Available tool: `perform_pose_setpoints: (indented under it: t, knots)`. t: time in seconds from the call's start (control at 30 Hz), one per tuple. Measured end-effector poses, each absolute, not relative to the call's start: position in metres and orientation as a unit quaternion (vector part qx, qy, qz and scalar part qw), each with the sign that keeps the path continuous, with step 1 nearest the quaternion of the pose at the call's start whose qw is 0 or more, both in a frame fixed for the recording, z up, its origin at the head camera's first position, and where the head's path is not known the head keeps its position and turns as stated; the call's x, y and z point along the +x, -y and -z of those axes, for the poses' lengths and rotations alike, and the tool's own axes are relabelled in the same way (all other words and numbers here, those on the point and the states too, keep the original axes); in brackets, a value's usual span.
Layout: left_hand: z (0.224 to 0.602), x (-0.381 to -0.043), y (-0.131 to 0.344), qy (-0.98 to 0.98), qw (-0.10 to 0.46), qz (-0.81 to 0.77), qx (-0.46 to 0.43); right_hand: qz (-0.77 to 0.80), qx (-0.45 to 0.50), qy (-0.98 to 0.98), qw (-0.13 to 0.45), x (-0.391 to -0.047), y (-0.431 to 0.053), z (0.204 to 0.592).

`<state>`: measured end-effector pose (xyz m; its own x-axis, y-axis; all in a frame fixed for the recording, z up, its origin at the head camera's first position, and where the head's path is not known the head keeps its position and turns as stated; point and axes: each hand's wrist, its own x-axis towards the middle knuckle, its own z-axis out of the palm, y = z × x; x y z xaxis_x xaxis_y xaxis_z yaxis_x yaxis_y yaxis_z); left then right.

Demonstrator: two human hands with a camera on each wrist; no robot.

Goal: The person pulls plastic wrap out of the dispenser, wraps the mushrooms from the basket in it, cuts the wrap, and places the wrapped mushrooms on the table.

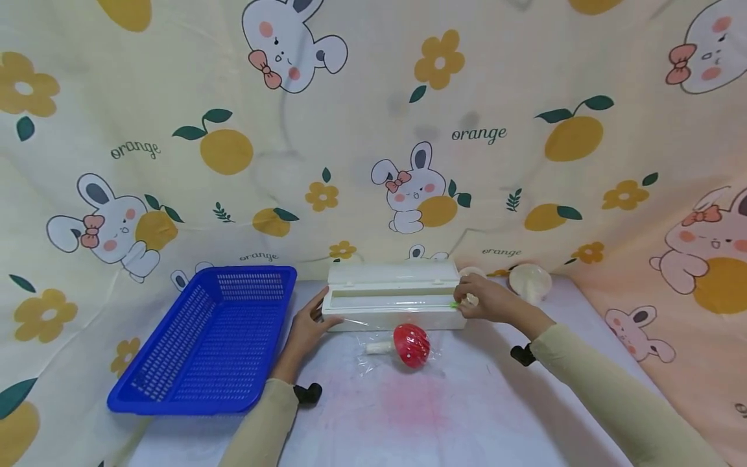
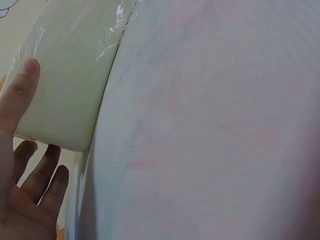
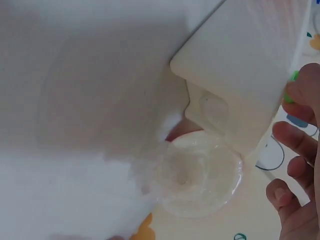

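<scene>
A white cling film dispenser (image 1: 397, 319) sits lengthwise before me with its lid (image 1: 393, 272) raised at the back. Clear film hangs over its front face. My left hand (image 1: 305, 326) holds the left end, thumb on the film-covered front and fingers around the end. At the right end, my right hand (image 1: 483, 298) pinches a small green slide cutter (image 3: 291, 87) between thumb and forefinger; the other fingers are loosely bent. Just in front of the dispenser lies a toy mushroom (image 1: 412, 346) with a red, white-spotted cap and pale stem, on its side in clear film.
A blue plastic basket (image 1: 204, 405) stands at the left. Behind and beyond my right hand, a pale mushroom-shaped piece (image 1: 530, 283) and another round pale piece (image 3: 197, 175) lie by the printed cloth backdrop (image 1: 362, 130). White cloth covers the table (image 1: 467, 402).
</scene>
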<state>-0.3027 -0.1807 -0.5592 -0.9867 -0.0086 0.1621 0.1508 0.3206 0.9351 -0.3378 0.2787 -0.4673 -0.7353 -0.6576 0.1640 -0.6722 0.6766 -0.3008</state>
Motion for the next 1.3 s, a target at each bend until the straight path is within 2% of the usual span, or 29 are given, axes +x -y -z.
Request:
perform_pose_setpoints:
  t: [0.27,0.5,0.67,0.9,1.3]
  knots:
    - [0.558,-0.305,0.176,0.812,0.075,0.577,-0.048,-0.168,0.389,0.905,0.041,-0.339,-0.288,0.467]
    - [0.556,-0.303,0.176,0.814,0.068,0.575,-0.054,-0.159,0.374,0.913,0.028,-0.338,-0.289,0.464]
    - [0.556,-0.302,0.178,0.811,0.071,0.579,-0.052,-0.128,0.390,0.911,0.053,-0.336,-0.294,0.462]
    - [0.557,-0.299,0.181,0.810,0.067,0.580,-0.056,-0.124,0.353,0.927,0.029,-0.332,-0.294,0.463]
    - [0.557,-0.293,0.170,0.839,0.076,0.535,-0.064,-0.139,0.358,0.908,0.166,-0.316,-0.287,0.482]
